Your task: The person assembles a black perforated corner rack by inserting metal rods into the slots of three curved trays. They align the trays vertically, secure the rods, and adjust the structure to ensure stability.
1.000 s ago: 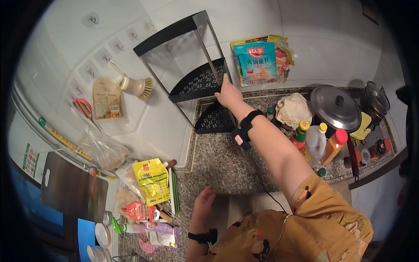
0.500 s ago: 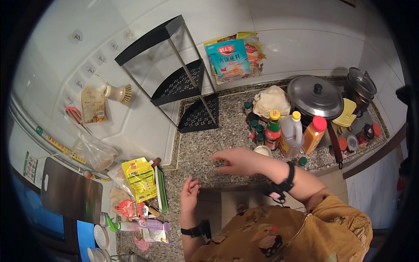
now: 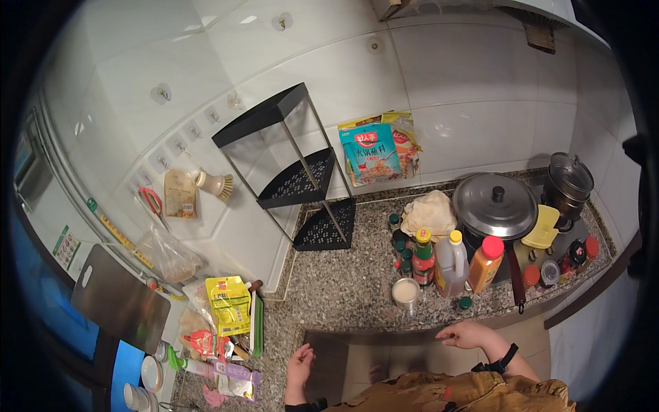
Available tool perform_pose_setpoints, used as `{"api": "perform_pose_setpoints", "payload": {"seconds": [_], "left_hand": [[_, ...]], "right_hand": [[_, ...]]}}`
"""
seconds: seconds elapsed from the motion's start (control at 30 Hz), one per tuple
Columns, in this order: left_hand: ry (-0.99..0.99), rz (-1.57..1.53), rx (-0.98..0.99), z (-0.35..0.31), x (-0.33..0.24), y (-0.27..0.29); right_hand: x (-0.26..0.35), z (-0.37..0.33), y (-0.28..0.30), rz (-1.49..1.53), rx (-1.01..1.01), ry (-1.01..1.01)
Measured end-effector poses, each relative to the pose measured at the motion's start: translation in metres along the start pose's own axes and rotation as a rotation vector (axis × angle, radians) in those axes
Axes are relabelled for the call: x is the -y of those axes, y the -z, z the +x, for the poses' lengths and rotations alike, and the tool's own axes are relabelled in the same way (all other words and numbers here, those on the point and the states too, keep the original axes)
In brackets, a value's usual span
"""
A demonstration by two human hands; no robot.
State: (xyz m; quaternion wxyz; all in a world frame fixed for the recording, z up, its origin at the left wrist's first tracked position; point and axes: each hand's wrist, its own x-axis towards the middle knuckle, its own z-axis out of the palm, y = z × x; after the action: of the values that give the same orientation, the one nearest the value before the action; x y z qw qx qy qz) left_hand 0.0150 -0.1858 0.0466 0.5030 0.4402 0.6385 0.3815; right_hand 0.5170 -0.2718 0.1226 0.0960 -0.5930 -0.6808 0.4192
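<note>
My left hand (image 3: 299, 364) hovers by the inner corner of the granite counter (image 3: 329, 281), fingers loosely bent and nothing in them. In front of the counter's edge is my right hand (image 3: 468, 334), also without anything in it, its fingers relaxed and slightly apart. The things nearest to it are a small green-capped jar (image 3: 465, 303) and a glass of pale contents (image 3: 406, 291). Behind these stand a red sauce bottle with a yellow cap (image 3: 424, 264), a large clear jug with a handle (image 3: 451, 269) and an orange bottle with a red cap (image 3: 486, 264).
An empty black three-tier corner shelf (image 3: 322, 230) stands at the counter's back corner. Farther right are a lidded pan (image 3: 495, 206), a crumpled cloth (image 3: 428, 214) and a dark pot (image 3: 568, 189). Left of my left hand lie a yellow packet (image 3: 228, 305) and a purple packet (image 3: 237, 381).
My right hand has drawn back from over the counter toward the right and nearer me, uncovering the glass. My left hand sits lower in view. The whole view has shifted, showing more wall.
</note>
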Motion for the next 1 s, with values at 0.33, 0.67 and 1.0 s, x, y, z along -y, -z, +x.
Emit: {"api": "perform_pose_setpoints", "payload": {"seconds": [0.33, 0.67, 1.0], "left_hand": [[-0.146, 0.015, 0.089, -0.012, -0.027, -0.027], [-0.112, -0.047, 0.053, -0.027, -0.006, 0.033], [-0.073, -0.079, -0.033, -0.050, -0.014, 0.080]], "right_hand": [[0.002, 0.010, -0.015, -0.285, -0.107, -0.060], [0.028, 0.025, -0.034, -0.302, -0.039, -0.092], [0.066, 0.083, -0.051, -0.281, -0.173, 0.045]]}}
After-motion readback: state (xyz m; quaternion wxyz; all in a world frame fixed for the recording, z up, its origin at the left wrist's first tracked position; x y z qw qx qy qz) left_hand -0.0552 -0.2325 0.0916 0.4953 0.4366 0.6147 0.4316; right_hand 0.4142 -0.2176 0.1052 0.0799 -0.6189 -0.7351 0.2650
